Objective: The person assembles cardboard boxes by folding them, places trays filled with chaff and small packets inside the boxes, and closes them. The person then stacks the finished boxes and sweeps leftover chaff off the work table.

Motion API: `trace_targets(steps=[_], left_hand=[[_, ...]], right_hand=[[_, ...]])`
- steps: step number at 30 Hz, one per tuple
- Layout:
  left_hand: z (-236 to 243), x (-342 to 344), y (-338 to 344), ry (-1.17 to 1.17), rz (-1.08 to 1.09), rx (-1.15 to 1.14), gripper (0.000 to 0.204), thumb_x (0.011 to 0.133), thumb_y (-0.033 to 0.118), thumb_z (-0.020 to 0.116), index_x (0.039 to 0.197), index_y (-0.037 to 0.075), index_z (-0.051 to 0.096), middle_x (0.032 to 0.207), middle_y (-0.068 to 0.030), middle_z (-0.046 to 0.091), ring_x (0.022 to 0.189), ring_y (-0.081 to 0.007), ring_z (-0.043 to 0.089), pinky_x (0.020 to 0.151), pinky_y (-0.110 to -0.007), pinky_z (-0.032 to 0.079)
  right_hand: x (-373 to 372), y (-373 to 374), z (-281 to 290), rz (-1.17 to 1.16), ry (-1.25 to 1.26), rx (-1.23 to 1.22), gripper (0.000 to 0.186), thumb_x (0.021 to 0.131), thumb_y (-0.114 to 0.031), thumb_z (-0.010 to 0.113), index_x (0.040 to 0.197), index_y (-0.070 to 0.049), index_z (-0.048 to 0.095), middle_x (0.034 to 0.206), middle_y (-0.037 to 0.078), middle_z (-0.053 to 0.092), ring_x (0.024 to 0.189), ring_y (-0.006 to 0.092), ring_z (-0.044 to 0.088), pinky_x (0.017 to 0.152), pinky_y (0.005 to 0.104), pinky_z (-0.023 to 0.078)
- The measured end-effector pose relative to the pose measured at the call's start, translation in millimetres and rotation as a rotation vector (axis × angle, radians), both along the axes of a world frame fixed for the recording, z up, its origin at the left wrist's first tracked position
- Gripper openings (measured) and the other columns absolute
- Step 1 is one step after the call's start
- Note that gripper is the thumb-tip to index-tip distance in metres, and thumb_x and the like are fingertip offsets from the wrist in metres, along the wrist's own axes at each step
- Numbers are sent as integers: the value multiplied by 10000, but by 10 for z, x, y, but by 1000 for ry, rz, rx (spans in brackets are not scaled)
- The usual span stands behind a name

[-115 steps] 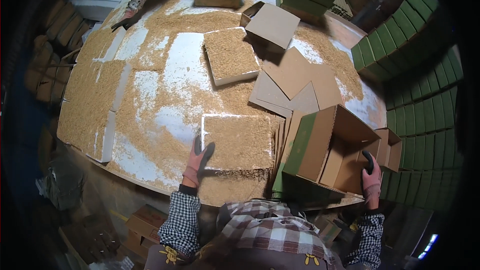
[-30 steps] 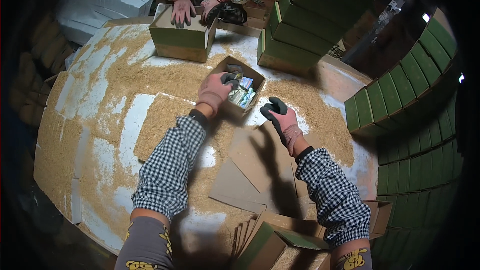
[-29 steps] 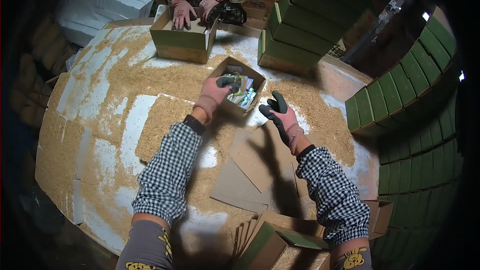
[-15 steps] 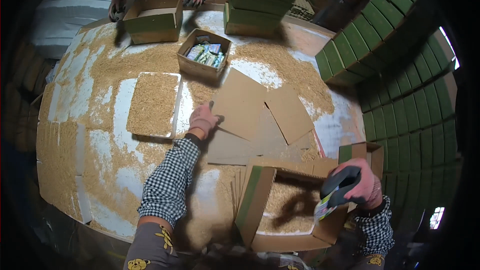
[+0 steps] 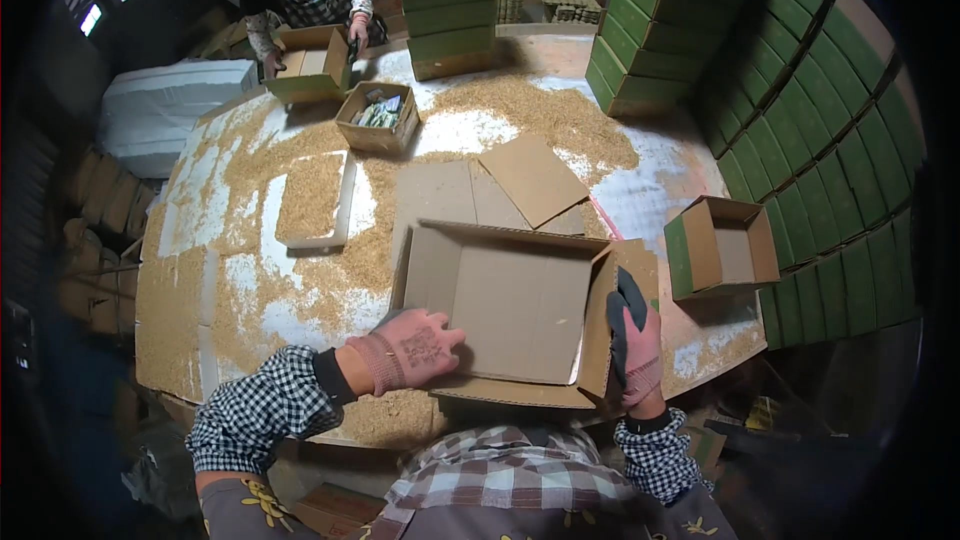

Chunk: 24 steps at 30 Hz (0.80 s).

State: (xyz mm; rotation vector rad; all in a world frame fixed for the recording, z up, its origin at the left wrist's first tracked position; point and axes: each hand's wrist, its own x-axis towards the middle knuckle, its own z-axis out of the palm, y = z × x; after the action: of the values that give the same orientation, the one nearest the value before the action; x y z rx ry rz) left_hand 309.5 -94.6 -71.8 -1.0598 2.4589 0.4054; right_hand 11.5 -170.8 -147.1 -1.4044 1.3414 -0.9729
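Observation:
An open cardboard box (image 5: 430, 275) lies in front of me, tilted a little, with a flat brown cardboard sheet (image 5: 520, 310) covering its inside floor. My left hand (image 5: 410, 345), in a pink glove, is closed over the box's near left edge, with its fingertips reaching inside. At the right end wall my right hand (image 5: 637, 340), in a pink glove with dark grey palm and fingers, grips the box with its thumb along the rim. What lies under the sheet is hidden. Loose cardboard sheets (image 5: 535, 180) are spread on the table just beyond the box.
Brown shavings cover much of the white table (image 5: 690, 210). A shavings-filled tray (image 5: 315, 205) stands left, with a carton of small packets (image 5: 378, 120) behind it. A smaller green-sided box (image 5: 722, 250) sits right, before stacked green boxes (image 5: 830, 140). A co-worker (image 5: 310, 0) holds another box across the table.
My left hand has come back from the loose sheets to the box. The small packet in my right hand is out of sight. A sheet now covers the shavings inside the box.

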Motion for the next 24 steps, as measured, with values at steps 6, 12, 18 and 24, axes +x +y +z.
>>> trace_targets(steps=[6, 12, 18, 24], left_hand=[[-29, -142, -19, 264, 313, -64, 522, 710, 280, 720, 1210, 202, 594, 1305, -80, 516, 1183, -285, 503, 987, -440, 411], [-195, 154, -52, 633, 501, -366, 516, 786, 239, 682, 1266, 118, 535, 1301, -138, 524, 1207, -323, 486, 1029, -425, 380], [-1976, 709, 373, 1140, 1427, -251, 453, 888, 260, 633, 1256, 30, 505, 1031, -93, 630, 947, -174, 615, 795, -277, 511], [-1109, -399, -40, 1857, 1523, 249, 317, 953, 212, 536, 1194, 7, 521, 1056, -98, 616, 941, -184, 618, 796, -310, 535]], right_hand=[[332, -306, 87, 56, 50, -29, 363, 877, -84, 542, 1216, 45, 541, 1177, 185, 600, 1109, 266, 561, 961, 326, 409], [201, -489, -212, 142, -671, 120, 431, 928, -128, 492, 1328, 20, 437, 1213, 166, 579, 1147, 255, 535, 1010, 317, 385], [614, -243, -781, 220, 247, 62, 854, 666, -344, 807, 1349, -8, 419, 1290, 250, 471, 1211, 368, 454, 1023, 401, 375], [-258, -603, -556, 221, -532, 86, 824, 730, -229, 786, 1391, 13, 358, 1405, 156, 414, 1310, 247, 378, 1078, 325, 305]])
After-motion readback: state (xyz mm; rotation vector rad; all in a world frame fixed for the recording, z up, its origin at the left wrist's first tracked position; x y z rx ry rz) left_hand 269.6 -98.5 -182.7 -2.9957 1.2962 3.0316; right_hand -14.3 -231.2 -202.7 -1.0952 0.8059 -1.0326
